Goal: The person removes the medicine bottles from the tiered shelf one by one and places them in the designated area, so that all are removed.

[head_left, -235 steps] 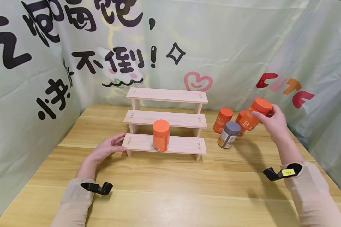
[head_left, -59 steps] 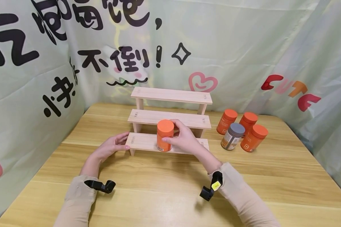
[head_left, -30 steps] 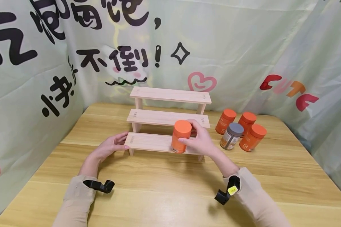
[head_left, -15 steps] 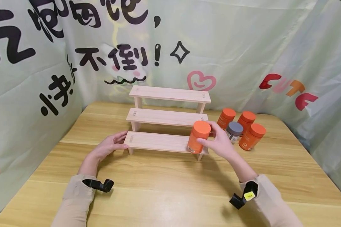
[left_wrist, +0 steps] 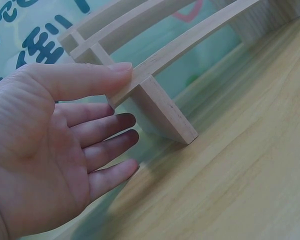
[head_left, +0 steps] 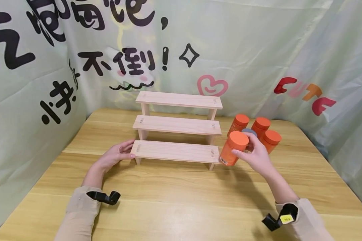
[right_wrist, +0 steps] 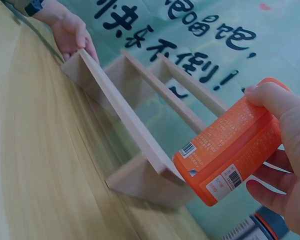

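Observation:
My right hand (head_left: 257, 155) grips an orange bottle (head_left: 231, 149) with a flat orange lid, thumb on the near side. The bottle tilts off the table at the right end of the lowest shelf; the right wrist view shows its barcode labels. My left hand (head_left: 117, 155) stays at the left end of the three-tier wooden stand (head_left: 175, 151). In the left wrist view its thumb lies on the corner of the lowest shelf (left_wrist: 190, 40), the other fingers extended loosely beside the end. No bottle stands on the three shelves.
Behind the held bottle stand three more orange bottles (head_left: 270, 140) and a grey-lidded bottle (head_left: 249, 131), mostly hidden in the head view. Printed fabric (head_left: 253, 50) hangs behind the wooden table (head_left: 169, 201).
My right hand took the orange bottle from the lowest shelf's middle, slid it rightward and carried it past the shelf's right end. My left hand has kept its place.

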`<action>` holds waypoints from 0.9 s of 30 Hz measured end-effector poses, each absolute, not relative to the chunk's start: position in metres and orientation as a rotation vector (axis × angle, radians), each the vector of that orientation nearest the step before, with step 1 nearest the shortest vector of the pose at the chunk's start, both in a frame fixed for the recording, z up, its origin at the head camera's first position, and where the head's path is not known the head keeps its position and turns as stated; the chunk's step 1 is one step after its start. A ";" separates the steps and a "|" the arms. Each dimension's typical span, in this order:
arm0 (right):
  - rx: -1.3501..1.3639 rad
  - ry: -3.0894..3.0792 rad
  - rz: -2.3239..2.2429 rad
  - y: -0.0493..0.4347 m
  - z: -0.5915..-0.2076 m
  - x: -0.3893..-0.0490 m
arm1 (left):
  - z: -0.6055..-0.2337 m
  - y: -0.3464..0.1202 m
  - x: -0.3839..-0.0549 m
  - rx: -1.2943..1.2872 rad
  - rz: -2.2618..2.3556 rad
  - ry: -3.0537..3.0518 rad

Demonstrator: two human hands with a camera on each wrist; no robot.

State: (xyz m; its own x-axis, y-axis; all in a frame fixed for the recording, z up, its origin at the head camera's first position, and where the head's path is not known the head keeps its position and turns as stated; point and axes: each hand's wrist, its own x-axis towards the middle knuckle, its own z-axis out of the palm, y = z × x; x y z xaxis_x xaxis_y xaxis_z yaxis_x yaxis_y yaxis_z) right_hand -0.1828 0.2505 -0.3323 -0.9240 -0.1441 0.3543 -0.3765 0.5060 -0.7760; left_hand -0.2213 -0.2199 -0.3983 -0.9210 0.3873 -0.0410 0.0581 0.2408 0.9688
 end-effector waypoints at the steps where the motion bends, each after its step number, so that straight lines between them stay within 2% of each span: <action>1: 0.439 -2.496 1.379 0.254 -0.333 -0.182 | -0.398 -0.220 -0.221 0.415 1.733 2.246; 27: 0.161 -2.433 1.283 0.322 -0.358 -0.162 | -0.399 -0.220 -0.222 0.425 1.742 2.236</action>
State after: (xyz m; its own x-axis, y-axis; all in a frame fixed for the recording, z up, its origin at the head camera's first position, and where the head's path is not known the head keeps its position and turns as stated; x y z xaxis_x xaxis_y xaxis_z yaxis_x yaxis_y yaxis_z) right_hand -0.1619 0.3217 -0.3581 -0.9196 0.0760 0.3854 -0.2750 0.5760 -0.7698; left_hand -0.2225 -0.2196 -0.3991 -0.9194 0.3919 -0.0351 0.0618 0.2320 0.9707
